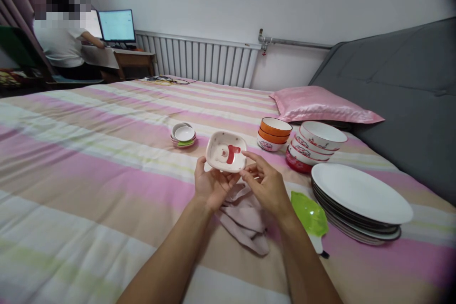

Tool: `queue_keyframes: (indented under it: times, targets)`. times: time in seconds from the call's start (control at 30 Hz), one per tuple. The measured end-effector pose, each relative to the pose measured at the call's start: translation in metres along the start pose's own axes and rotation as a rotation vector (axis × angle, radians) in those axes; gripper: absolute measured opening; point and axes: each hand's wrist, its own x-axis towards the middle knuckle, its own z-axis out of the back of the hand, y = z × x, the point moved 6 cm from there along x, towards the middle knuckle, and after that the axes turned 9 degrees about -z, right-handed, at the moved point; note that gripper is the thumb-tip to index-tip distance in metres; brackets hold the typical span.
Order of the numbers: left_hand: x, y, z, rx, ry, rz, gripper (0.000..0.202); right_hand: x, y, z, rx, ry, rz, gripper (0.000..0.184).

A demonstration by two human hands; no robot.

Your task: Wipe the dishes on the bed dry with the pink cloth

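A small white square dish (216, 153) with a bear in red painted inside is tilted toward me, held above the bed. Beneath its left and lower side, my left hand (213, 185) cups it, thumb at the rim. My right hand (265, 183) touches the dish's right edge with its fingertips. Under both hands lies a crumpled mauve cloth (245, 225). To the right of my right forearm is a green leaf-shaped dish (309, 213), and a white piece with a dark tip shows below it. Several small dishes (184, 134) are stacked left of the held dish.
On the right stand a stack of large plates (359, 192), patterned bowls (320, 137) and orange-topped bowls (275, 128). Behind them lies a pink pillow (324, 103) by the grey headboard (399, 66). Cables (169, 80) lie at the bed's far edge; a person (62, 40) sits at a desk.
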Motion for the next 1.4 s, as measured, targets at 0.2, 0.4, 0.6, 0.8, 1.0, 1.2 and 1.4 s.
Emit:
queue_keyframes:
  times: [0.2, 0.4, 0.6, 0.8, 1.0, 1.2, 1.4]
  targets:
    - [-0.002, 0.002, -0.002, 0.076, 0.037, -0.014, 0.041, -0.004, 0.008, -0.005, -0.235, -0.021, 0.104, 0.023]
    - [0.0, 0.003, 0.0, 0.125, 0.041, -0.024, 0.038, -0.004, 0.001, -0.016, -0.272, -0.017, 0.089, 0.023]
    - [0.001, 0.007, 0.002, 0.34, 0.025, 0.034, 0.043, -0.003, -0.001, -0.009, -0.202, -0.11, 0.09, 0.016]
    - [0.002, 0.008, 0.008, 0.538, -0.034, 0.059, 0.052, -0.005, 0.0, -0.006, -0.201, -0.142, 0.091, 0.017]
    - [0.001, 0.005, 0.007, 0.535, -0.049, 0.006, 0.044, -0.003, -0.007, -0.003, -0.247, -0.208, 0.088, 0.018]
    - [-0.001, -0.008, 0.013, 0.804, -0.203, -0.174, 0.032, -0.001, -0.013, -0.003, -0.361, -0.262, 0.12, 0.016]
    - [0.001, -0.012, 0.016, 0.91, -0.263, -0.263, 0.024, 0.001, -0.016, -0.013, -0.41, -0.187, 0.128, 0.015]
